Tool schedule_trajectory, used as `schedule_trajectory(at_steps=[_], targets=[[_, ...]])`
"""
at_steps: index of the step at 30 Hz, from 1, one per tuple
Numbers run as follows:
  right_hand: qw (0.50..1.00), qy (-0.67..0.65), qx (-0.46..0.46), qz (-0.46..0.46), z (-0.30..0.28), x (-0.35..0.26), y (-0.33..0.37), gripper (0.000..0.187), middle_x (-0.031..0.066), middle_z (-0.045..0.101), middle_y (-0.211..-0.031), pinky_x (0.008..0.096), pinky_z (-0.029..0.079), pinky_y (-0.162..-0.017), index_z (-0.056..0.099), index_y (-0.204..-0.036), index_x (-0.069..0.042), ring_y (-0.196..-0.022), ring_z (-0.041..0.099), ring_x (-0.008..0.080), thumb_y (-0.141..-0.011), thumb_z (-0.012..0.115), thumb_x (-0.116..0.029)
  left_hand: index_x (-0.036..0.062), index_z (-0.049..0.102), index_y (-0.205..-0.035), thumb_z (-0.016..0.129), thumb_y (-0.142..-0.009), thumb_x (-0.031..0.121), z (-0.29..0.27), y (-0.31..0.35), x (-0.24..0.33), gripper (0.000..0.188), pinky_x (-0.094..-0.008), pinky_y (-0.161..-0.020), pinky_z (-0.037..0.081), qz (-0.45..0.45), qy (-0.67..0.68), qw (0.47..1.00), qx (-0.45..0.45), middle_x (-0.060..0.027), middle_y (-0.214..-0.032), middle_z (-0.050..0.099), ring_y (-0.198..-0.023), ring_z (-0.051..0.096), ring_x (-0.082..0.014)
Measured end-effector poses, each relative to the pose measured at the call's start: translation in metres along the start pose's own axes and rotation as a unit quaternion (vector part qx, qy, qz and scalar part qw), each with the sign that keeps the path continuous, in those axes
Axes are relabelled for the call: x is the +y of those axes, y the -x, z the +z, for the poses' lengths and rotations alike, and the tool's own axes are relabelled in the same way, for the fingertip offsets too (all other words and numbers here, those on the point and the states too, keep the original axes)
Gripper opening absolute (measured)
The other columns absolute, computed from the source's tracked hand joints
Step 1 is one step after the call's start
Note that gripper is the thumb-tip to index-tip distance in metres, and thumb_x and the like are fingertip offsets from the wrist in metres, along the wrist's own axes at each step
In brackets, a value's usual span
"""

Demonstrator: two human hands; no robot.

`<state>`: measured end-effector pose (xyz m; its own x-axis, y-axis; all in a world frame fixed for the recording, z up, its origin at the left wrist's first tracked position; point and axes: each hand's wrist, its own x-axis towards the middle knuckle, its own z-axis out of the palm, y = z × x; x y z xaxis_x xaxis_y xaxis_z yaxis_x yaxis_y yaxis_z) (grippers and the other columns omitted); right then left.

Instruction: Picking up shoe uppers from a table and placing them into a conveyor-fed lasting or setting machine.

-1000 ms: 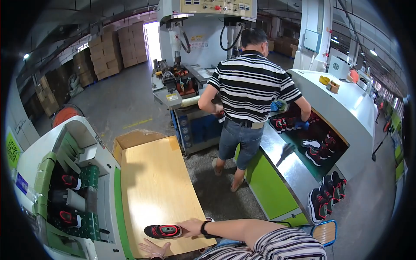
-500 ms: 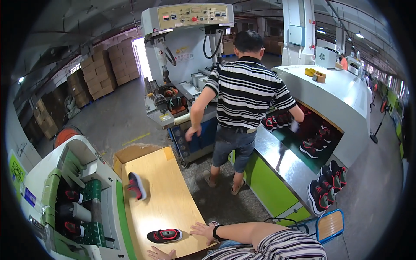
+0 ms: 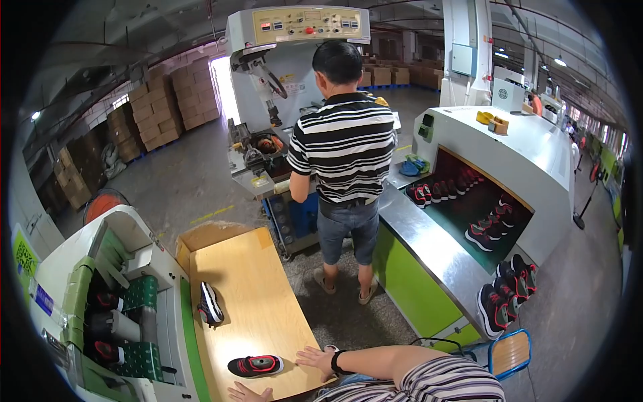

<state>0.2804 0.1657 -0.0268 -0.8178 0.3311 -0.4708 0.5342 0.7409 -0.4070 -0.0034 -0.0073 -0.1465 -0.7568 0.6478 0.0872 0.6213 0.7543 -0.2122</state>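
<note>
Bottom of frame: left hand [image 3: 250,393], right hand [image 3: 317,360] splayed, grasping nothing, near black-red shoe [image 3: 254,366] on wooden tabletop [image 3: 258,301]; careless sweep could knock shoe askew

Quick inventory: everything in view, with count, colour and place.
Board: one, tan, foreground
Loose shoes: two, black-red, on the board
Left machine: one, white-green, beside the board
Inner shoes: two, black-red, inside left machine
Counter: one, silver over green, right
Counter shoes: about four, black-red, counter's near end
Tunnel machine: one, white, right
Tunnel shoes: several, black-red, inside it
Co-worker: one, striped shirt, centre
Panelled machine: one, pale grey, beyond co-worker
Cartons: many, brown, background
Stool: one, blue-framed, lower right
Left hand: one, empty, board's near end
Right hand: one, empty, board's right edge
</note>
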Motion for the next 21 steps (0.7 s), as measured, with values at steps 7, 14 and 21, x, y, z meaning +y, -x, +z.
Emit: schedule_trajectory(at_steps=[7,14,21], targets=[[0.995,0.096,-0.032,0.001,-0.030,-0.005,-0.001,0.103,0.0061,0.021,-0.157,0.0624,0.036,-0.100,0.019,-0.152,-0.026,-0.142,0.023,0.0355,-0.070,0.081,-0.036,0.0111,-0.011,-0.153,0.064,-0.065,0.078,-0.112,-0.009,-0.002,0.134,-0.0685,-0.109,0.012,0.032,0.130,0.947,-0.291,-0.0348,-0.154,-0.008,-0.143,-0.003,-0.0521],[1.000,-0.018,0.018,-0.012,-0.038,0.013,-0.075,0.056,0.0171,0.059,-0.118,0.0491,0.049,-0.086,0.062,-0.114,-0.008,-0.104,0.058,0.0386,-0.073,0.074,-0.044,0.0038,-0.006,-0.153,0.064,-0.061,0.081,-0.084,-0.001,-0.018,0.139,-0.0633,-0.113,0.012,0.043,0.068,0.956,-0.281,-0.0261,-0.158,0.002,-0.146,0.002,-0.0445],[0.979,-0.154,0.130,-0.030,-0.131,0.028,-0.138,0.080,0.0293,0.042,-0.140,0.0424,0.032,-0.111,0.036,-0.141,0.006,-0.131,0.039,0.0408,-0.082,0.071,-0.035,0.0103,-0.009,-0.153,0.070,-0.067,0.071,-0.153,-0.030,0.006,0.132,-0.0680,-0.110,0.006,-0.003,0.155,0.908,-0.391,-0.0289,-0.155,-0.018,-0.143,-0.015,-0.0482]])
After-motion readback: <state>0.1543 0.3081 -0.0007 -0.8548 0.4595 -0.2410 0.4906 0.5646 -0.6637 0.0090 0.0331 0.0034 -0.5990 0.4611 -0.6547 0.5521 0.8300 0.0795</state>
